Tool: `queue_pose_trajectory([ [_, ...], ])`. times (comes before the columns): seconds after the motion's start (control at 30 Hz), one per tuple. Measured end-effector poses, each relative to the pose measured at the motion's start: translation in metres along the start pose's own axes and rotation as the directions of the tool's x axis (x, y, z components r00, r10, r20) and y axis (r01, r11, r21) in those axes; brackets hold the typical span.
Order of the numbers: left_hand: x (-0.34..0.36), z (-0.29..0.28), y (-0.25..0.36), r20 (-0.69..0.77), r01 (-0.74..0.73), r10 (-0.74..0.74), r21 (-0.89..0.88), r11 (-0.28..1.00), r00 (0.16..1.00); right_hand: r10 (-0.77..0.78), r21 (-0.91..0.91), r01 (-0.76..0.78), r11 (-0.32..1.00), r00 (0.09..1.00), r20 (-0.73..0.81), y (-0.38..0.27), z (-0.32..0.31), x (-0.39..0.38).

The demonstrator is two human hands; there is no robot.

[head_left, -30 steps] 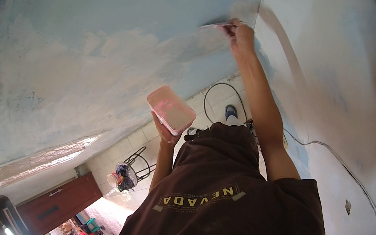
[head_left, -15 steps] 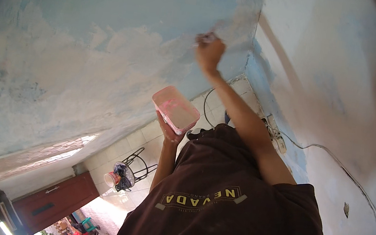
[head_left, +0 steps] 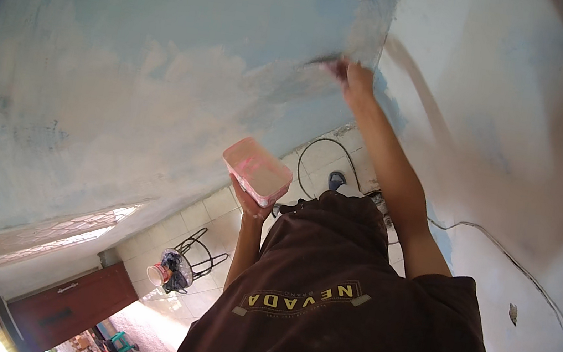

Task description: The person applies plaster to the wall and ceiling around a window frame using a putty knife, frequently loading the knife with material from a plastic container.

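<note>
Left hand (head_left: 253,206) gripping pink tub (head_left: 245,182) from below and side, pale paste (head_left: 268,178) inside. Right hand (head_left: 353,78), above and right of tub, closed around thin flat tool (head_left: 324,59), blurred; cannot tell whether tool touches patchy blue wall (head_left: 186,83) behind tub. Brown shirt (head_left: 328,254) below and right of tub; stool (head_left: 187,272) below and left.

The broad wall (head_left: 127,97) is mottled — dusty blue blotched with patchy beige and grey — while the right-hand wall (head_left: 497,278) is off-white with ragged light-blue patches. The tub (head_left: 251,187) is translucent pink, streaked brighter pink, its paste (head_left: 268,178) pale beige. The shirt (head_left: 344,343) is dark brown with yellow lettering, the floor tiles (head_left: 216,206) a cream grid, the door (head_left: 84,303) reddish brown.
</note>
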State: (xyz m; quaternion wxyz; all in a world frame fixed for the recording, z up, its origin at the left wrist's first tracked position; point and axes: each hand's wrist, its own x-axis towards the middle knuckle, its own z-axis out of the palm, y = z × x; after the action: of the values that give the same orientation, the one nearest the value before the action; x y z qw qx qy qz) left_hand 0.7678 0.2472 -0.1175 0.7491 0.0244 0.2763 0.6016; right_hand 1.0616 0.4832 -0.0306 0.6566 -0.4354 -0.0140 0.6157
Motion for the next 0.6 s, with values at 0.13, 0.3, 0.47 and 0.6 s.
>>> queue_pose_trajectory([
  [0.13, 0.001, 0.017, -0.004, -0.013, 0.033, -0.034, -0.072, 0.997, 0.999, -0.253, 0.009, 0.258, 0.966, 0.94, 0.227, -0.065, 0.042, -0.041],
  [0.3, 0.003, 0.028, -0.012, 0.001, 0.029, -0.029, -0.071, 0.997, 1.0, -0.256, -0.002, 0.26, 0.966, 0.952, 0.165, -0.041, -0.04, -0.062],
  [0.47, 0.011, 0.027, -0.013, 0.04, 0.044, -0.04, -0.095, 0.994, 0.998, -0.016, 0.125, -0.023, 0.992, 0.954, 0.3, 0.028, -0.107, -0.009],
  [0.6, 0.018, 0.031, -0.014, 0.011, 0.027, -0.027, -0.069, 0.997, 1.0, -0.083, 0.038, 0.074, 0.997, 0.931, 0.357, 0.066, -0.077, 0.038],
])
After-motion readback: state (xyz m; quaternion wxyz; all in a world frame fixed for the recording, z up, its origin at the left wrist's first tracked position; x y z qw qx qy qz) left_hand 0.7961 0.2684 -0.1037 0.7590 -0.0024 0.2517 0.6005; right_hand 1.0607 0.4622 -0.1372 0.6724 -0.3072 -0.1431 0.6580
